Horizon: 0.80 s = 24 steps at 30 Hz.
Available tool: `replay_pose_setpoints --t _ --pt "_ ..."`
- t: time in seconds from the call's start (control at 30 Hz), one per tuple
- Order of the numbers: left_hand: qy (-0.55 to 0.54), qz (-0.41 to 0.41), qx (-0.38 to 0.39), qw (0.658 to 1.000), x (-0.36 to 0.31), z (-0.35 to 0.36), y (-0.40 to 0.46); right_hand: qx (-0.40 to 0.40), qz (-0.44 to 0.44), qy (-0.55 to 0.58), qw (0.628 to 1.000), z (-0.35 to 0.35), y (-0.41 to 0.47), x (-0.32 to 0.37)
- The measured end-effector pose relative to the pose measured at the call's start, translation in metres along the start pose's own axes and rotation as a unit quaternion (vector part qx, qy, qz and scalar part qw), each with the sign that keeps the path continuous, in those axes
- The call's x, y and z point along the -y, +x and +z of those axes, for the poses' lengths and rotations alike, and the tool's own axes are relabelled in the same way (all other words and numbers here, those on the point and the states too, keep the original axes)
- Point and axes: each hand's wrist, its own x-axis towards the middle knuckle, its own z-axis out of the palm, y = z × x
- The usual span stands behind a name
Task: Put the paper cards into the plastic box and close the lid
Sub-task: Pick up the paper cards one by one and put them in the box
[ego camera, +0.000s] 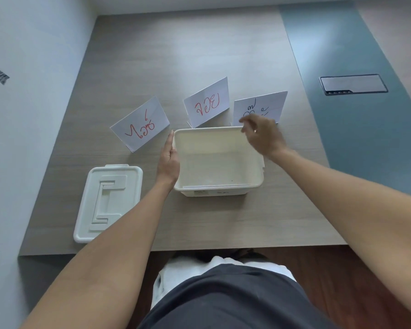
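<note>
A cream plastic box [255,184] stands open and empty at the table's middle. Its white lid [100,224] lies flat to the left, partly under my left forearm. Behind the box stand three folded white paper cards: the left card [140,123] and the middle card [207,102] carry red writing, the right card [268,103] blue writing. My left hand [168,162] rests flat against the box's left wall. My right hand [262,135] hovers over the box's far right corner, fingers apart, in front of the right card and hiding its lower part; contact with it is unclear.
The wooden table [199,55] has a grey-blue strip on the right with a recessed cable hatch [352,84]. A white wall [33,67] runs along the left. The table's near edge is just in front of my body.
</note>
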Motion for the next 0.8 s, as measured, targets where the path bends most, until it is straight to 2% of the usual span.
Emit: replay_pose_setpoints --t 0.07,0.17,0.3,0.4,0.6,0.73,0.8 --pt "0.001 0.004 0.001 1.0 0.001 0.001 0.001 -0.027 -0.001 -0.015 1.0 -0.007 0.02 -0.01" --pt "0.0 0.008 0.004 1.0 0.003 0.002 0.005 -0.021 0.016 -0.082 0.996 -0.016 0.048 -0.035" --pt "-0.002 -0.003 0.004 1.0 0.004 0.002 0.004 0.052 0.047 -0.234 0.97 -0.018 0.077 -0.06" --pt "-0.014 -0.003 0.002 1.0 0.003 0.004 0.002 0.097 0.061 -0.303 0.946 -0.021 0.091 -0.075" --pt "-0.003 -0.003 -0.001 1.0 0.005 0.003 0.005 0.134 0.039 -0.352 0.925 -0.027 0.119 -0.078" --pt "-0.003 -0.006 -0.001 1.0 0.005 0.004 0.005 0.1 -0.004 -0.406 0.908 -0.027 0.128 -0.075" --pt "-0.005 -0.005 0.001 1.0 0.005 0.004 0.004 0.112 -0.006 -0.41 0.905 -0.031 0.127 -0.065"
